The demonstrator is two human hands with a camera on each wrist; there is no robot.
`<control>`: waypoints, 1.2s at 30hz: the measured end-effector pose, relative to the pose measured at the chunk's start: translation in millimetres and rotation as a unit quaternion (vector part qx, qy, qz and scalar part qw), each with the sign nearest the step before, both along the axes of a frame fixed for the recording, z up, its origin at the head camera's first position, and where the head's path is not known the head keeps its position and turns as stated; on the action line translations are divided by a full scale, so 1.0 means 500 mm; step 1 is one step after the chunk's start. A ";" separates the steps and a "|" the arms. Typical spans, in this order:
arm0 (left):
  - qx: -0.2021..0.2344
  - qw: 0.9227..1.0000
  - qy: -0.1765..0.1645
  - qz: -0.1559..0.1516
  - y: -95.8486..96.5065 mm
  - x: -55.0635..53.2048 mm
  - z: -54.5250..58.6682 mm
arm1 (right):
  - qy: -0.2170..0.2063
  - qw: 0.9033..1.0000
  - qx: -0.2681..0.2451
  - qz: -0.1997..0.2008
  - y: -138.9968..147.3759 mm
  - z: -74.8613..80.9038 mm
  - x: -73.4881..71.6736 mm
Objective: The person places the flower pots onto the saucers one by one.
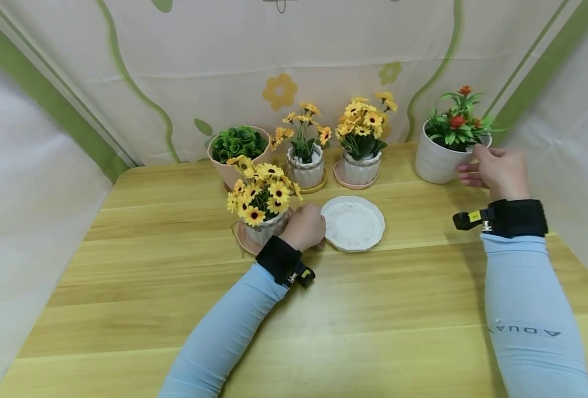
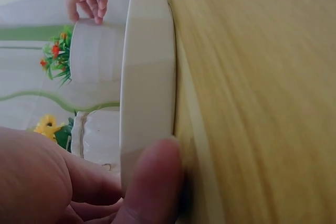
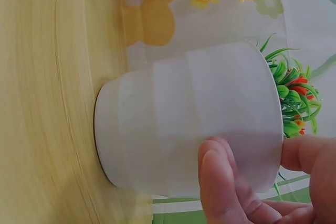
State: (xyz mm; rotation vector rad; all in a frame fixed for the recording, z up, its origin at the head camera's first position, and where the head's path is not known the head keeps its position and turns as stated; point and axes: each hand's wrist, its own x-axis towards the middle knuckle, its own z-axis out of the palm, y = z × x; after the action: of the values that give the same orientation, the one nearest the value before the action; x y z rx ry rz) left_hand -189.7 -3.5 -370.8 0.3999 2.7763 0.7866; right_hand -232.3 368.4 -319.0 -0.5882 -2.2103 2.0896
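My left hand [image 1: 305,226] pinches the near-left edge of a white scalloped saucer [image 1: 353,224]. In the left wrist view, the thumb [image 2: 155,179] lies against the saucer's side, close to the wood, with the other fingers by its rim. Beside this hand stands a small white pot of yellow flowers [image 1: 264,199] on a pink saucer [image 1: 246,241]. At the far right my right hand [image 1: 504,171] grips the rim of a white flowerpot [image 3: 173,119] with red flowers and green leaves. The flowerpot stands upright on the table.
Along the back of the wooden table [image 1: 140,287] stand a pink pot [image 1: 226,172] with a green plant and two white pots, one sparse [image 1: 305,171] and one full [image 1: 360,168], of yellow flowers on saucers. A patterned curtain [image 1: 234,44] hangs right behind them.
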 end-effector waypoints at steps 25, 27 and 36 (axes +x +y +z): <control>0.042 0.998 -0.054 0.013 -0.004 0.001 0.004 | -0.007 0.997 0.079 -0.025 0.016 0.019 0.015; 0.043 0.998 -0.054 0.014 -0.004 0.001 0.005 | -0.001 0.997 0.078 -0.030 0.018 0.028 0.019; 0.044 0.996 -0.077 0.024 -0.003 0.001 0.007 | 0.022 0.995 0.092 -0.015 0.004 0.074 0.041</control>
State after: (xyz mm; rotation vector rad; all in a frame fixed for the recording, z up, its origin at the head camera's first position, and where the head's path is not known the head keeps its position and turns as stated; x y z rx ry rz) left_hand -189.3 -5.1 -367.3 0.2780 2.6245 0.9128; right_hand -211.8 370.4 -282.0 -0.5532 -2.3194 1.8402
